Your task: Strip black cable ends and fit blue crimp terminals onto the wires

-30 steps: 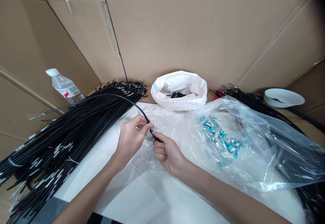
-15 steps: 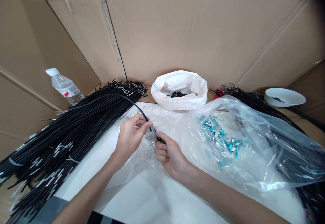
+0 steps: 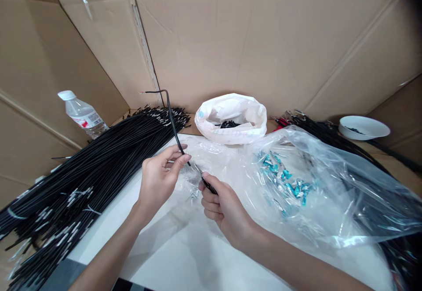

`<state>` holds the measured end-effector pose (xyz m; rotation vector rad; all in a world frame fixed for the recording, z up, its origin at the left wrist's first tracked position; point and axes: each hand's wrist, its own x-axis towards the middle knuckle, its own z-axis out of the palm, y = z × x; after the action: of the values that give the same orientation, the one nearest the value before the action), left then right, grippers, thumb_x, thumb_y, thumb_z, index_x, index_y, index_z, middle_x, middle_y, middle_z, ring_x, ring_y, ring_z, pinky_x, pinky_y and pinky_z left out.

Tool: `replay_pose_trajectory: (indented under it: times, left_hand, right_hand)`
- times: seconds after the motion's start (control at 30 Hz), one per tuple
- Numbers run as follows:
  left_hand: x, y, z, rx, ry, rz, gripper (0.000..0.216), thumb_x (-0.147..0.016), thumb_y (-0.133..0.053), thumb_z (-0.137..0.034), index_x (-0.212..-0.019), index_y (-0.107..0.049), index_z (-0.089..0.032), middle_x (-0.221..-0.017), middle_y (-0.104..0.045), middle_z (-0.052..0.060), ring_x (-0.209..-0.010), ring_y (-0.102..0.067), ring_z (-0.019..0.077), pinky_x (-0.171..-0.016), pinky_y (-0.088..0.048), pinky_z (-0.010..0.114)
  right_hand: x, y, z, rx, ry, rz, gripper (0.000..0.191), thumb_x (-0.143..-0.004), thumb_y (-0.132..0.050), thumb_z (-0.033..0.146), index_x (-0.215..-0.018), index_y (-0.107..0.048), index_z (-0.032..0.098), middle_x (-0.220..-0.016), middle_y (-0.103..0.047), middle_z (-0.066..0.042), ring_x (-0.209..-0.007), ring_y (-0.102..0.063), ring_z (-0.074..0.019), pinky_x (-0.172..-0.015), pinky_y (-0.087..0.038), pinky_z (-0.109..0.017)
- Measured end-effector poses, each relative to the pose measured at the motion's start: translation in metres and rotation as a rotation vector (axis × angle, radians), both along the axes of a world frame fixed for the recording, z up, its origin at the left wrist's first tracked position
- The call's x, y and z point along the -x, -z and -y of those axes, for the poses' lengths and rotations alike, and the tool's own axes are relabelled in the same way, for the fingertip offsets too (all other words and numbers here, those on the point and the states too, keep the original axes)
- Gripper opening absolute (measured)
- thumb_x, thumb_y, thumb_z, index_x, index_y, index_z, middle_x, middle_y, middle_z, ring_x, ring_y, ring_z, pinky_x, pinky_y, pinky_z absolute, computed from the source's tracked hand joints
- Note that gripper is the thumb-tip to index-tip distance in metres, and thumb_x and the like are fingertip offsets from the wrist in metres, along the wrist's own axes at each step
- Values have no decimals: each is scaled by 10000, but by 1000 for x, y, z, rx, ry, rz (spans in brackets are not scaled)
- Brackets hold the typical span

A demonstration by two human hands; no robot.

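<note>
Between the thumb and fingers of my left hand (image 3: pixel 161 174) a black cable (image 3: pixel 172 117) is pinched close to its lower end. From there it rises, bends to the left at the top, and ends in bare, thin strands. My right hand (image 3: pixel 224 203) is closed around small black-handled scissors (image 3: pixel 209 185); the fingers cover much of the handles. Their thin metal tips point up and left, just beside the cable's lower end. Under both hands lies clear plastic sheeting (image 3: pixel 184 203) on a white surface, with small wire scraps on it.
A large heap of black cables (image 3: pixel 108 154) fills the left, beside a plastic bottle (image 3: pixel 84 115). At the back stands a white bag (image 3: pixel 231 137) holding black pieces. Right are a clear plastic bag (image 3: pixel 329 185) over blue-and-silver scraps (image 3: pixel 296 190), more cables (image 3: pixel 316 124) and a white bowl (image 3: pixel 365 128).
My left hand has moved slightly left, and the cable now stands up with its far end swung into view above the heap. The scissors' tips have come apart from the cable end.
</note>
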<state>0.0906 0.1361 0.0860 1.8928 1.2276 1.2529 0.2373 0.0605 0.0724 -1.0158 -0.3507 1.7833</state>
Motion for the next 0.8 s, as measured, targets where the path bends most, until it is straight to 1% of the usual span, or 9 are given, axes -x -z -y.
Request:
replay_pose_trajectory:
  times: [0.17, 0.37, 0.47, 0.6, 0.8]
  left_hand:
    - [0, 3, 0, -12, -14, -32, 246, -883, -720, -360, -1087, -746, -224, -807, -776, -11, -694, -722, 146, -679, -566, 213]
    - [-1, 3, 1, -12, -38, -66, 248, -890, -705, -351, -1087, -744, -205, -798, -779, 0, -676, -730, 165, -647, -571, 225]
    - [-3, 4, 1, -15, -28, -83, 246, -889, -702, -341, -1088, -744, -203, -790, -779, 0, -657, -725, 166, -652, -576, 233]
    - [-5, 5, 3, -18, -24, -90, 223, -889, -696, -313, -1071, -752, -197, -794, -780, -3, -645, -708, 148, -639, -573, 212]
    - [-8, 6, 4, -37, -31, -124, 197, -884, -686, -278, -1044, -760, -191, -802, -787, -2, -655, -706, 147, -636, -569, 206]
  right_hand:
    - [8, 0, 4, -29, 14, 80, 442, -763, -721, 563, -723, -508, 177, -507, -226, 134, -447, -125, -24, -436, -71, -222]
    - [11, 5, 5, -43, 40, 106, 468, -738, -730, 588, -687, -496, 186, -490, -237, 131, -435, -129, -24, -442, -60, -239]
    - [13, 7, 2, -40, 42, 101, 453, -744, -736, 570, -685, -502, 186, -485, -236, 132, -427, -131, -24, -441, -60, -240]
    - [13, 10, -5, -47, 40, 92, 406, -782, -714, 521, -688, -518, 178, -483, -216, 135, -426, -121, -25, -435, -60, -235]
    - [11, 13, -12, -7, 61, 17, 361, -787, -724, 437, -658, -516, 172, -464, -201, 141, -429, -103, -25, -424, -55, -226]
